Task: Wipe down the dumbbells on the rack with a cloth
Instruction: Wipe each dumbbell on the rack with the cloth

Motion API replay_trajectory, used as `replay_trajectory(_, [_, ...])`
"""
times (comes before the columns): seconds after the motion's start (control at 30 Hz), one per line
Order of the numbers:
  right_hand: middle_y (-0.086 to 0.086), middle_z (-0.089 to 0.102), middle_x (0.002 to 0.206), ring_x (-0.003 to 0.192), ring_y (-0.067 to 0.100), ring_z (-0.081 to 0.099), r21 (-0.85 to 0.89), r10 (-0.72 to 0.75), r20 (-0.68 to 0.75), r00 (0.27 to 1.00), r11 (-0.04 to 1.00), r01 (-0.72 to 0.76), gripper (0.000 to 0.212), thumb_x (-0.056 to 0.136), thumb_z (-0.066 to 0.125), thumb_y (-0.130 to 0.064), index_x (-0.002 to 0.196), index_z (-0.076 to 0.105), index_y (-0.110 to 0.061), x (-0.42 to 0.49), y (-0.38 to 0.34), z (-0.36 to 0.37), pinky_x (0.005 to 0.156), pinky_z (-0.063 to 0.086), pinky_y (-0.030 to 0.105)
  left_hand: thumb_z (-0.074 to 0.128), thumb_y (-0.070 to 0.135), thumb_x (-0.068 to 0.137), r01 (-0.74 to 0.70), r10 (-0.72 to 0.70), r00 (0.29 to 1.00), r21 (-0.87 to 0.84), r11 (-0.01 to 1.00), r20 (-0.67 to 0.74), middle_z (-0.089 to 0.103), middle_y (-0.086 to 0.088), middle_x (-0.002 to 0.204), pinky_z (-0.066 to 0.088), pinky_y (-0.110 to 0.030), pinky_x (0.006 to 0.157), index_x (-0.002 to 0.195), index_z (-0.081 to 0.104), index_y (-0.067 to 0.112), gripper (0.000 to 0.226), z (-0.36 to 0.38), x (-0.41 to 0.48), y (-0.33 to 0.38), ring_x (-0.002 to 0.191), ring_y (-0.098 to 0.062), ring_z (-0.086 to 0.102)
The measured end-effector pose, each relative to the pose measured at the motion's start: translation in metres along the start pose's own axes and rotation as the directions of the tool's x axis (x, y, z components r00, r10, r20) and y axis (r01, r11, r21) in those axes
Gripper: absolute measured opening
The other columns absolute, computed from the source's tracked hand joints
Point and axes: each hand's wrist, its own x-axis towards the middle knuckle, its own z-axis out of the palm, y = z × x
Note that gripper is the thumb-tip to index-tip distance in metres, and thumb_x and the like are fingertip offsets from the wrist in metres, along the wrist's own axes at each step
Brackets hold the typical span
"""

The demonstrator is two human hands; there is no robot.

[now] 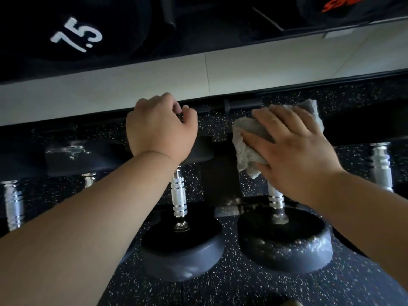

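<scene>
Speckled rubber floor (242, 288) beneath: right hand (293, 146) presses fluffy grey cloth (245, 129) flat-fingered onto chrome-handled black dumbbell (284, 244) at its far head; left hand (161, 129) grips neighbouring dumbbell (180, 197).

Light: dim overall; pale wall strip (154, 85) brightest
Glare: glints on chrome dumbbell handle (179, 196)
Edges: wide-angle bending, soft corners

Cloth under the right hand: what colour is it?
The cloth is light grey; the head view shows it best.
</scene>
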Motion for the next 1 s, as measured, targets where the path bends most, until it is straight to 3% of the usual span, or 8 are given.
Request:
replay_trajectory(0.1, [0.014,0.052,0.145,0.13,0.043,0.047,-0.116,0.049,0.108,0.993,0.993,-0.036,0.059,0.086,0.063,-0.048,0.141,0.059,-0.026,0.025,-0.027,-0.002,0.108,0.034,0.06,0.039,0.045,0.089,-0.006,0.006,1.0,0.043,0.999,-0.003,0.067,0.002,0.08,0.04,-0.038,0.07,0.085,0.066,0.019,0.038,0.003,0.001,-0.003,0.083,-0.028,0.05])
replay_trajectory(0.23, [0.016,0.048,0.138,0.125,0.042,0.045,-0.294,-0.063,0.229,0.971,0.947,0.131,0.049,0.095,0.042,-0.032,0.138,0.054,-0.013,0.04,-0.047,0.004,0.108,0.032,0.053,0.036,0.046,0.089,-0.025,0.025,1.0,0.018,1.0,0.009,0.067,0.002,0.08,0.048,-0.041,0.07,0.087,0.067,0.019,0.041,0.002,-0.001,-0.002,0.087,-0.03,0.055])
replay_trajectory(0.37, [0.009,0.047,0.152,0.137,0.044,0.043,-0.171,-0.34,0.252,0.906,0.906,0.387,0.063,0.082,0.073,-0.032,0.143,0.058,-0.029,0.029,-0.009,-0.006,0.118,0.028,0.056,0.039,0.045,0.089,-0.069,0.07,0.997,0.02,0.997,-0.042,0.067,0.002,0.08,0.043,-0.038,0.066,0.087,0.068,0.018,0.039,0.004,-0.002,-0.004,0.085,-0.03,0.055])
replay_trajectory(0.5, [0.008,0.046,0.157,0.137,0.045,0.046,-0.092,-0.336,0.062,0.94,0.936,0.341,0.06,0.084,0.066,-0.029,0.143,0.059,-0.03,0.005,0.02,-0.007,0.118,0.03,0.06,0.041,0.046,0.09,-0.095,0.1,0.992,0.074,0.993,-0.071,0.064,0.0,0.082,0.034,-0.036,0.069,0.087,0.067,0.018,0.038,0.008,0.0,-0.003,0.084,-0.027,0.046])
replay_trajectory(0.6, [0.013,0.048,0.152,0.135,0.049,0.044,-0.137,-0.229,0.102,0.968,0.961,0.242,0.063,0.079,0.07,-0.031,0.141,0.059,-0.027,0.008,-0.004,-0.001,0.112,0.032,0.066,0.035,0.051,0.087,-0.108,0.116,0.991,0.123,0.987,-0.067,0.066,0.0,0.091,0.033,-0.036,0.074,0.092,0.067,0.02,0.045,0.008,0.002,-0.003,0.093,-0.029,0.05])
replay_trajectory(0.83, [0.011,0.049,0.144,0.137,0.044,0.039,-0.447,-0.395,0.325,0.859,0.737,0.507,0.047,0.097,0.053,-0.03,0.143,0.053,-0.022,0.046,-0.032,0.016,0.115,0.029,0.058,0.041,0.051,0.095,-0.078,0.08,0.996,0.061,0.995,-0.032,0.065,-0.003,0.103,0.041,-0.04,0.083,0.099,0.066,0.023,0.038,0.014,0.01,-0.011,0.107,-0.03,0.05])
replay_trajectory(0.93, [0.002,0.054,0.148,0.139,0.04,0.044,-0.414,-0.499,0.224,0.837,0.729,0.545,0.057,0.087,0.056,-0.024,0.144,0.056,-0.029,0.036,-0.01,0.011,0.113,0.037,0.056,0.041,0.05,0.094,-0.081,0.082,0.994,0.016,0.997,-0.076,0.065,-0.001,0.098,0.039,-0.038,0.08,0.095,0.066,0.024,0.037,0.013,0.006,-0.01,0.098,-0.026,0.046])
replay_trajectory(1.0, [-0.002,0.05,0.156,0.139,0.037,0.048,-0.287,-0.472,0.046,0.88,0.838,0.464,0.068,0.078,0.066,-0.027,0.145,0.057,-0.032,0.019,0.014,0.007,0.112,0.042,0.056,0.042,0.049,0.094,-0.077,0.076,0.992,-0.001,0.997,-0.099,0.065,-0.001,0.096,0.038,-0.037,0.078,0.093,0.066,0.024,0.035,0.012,0.003,-0.009,0.096,-0.027,0.046])
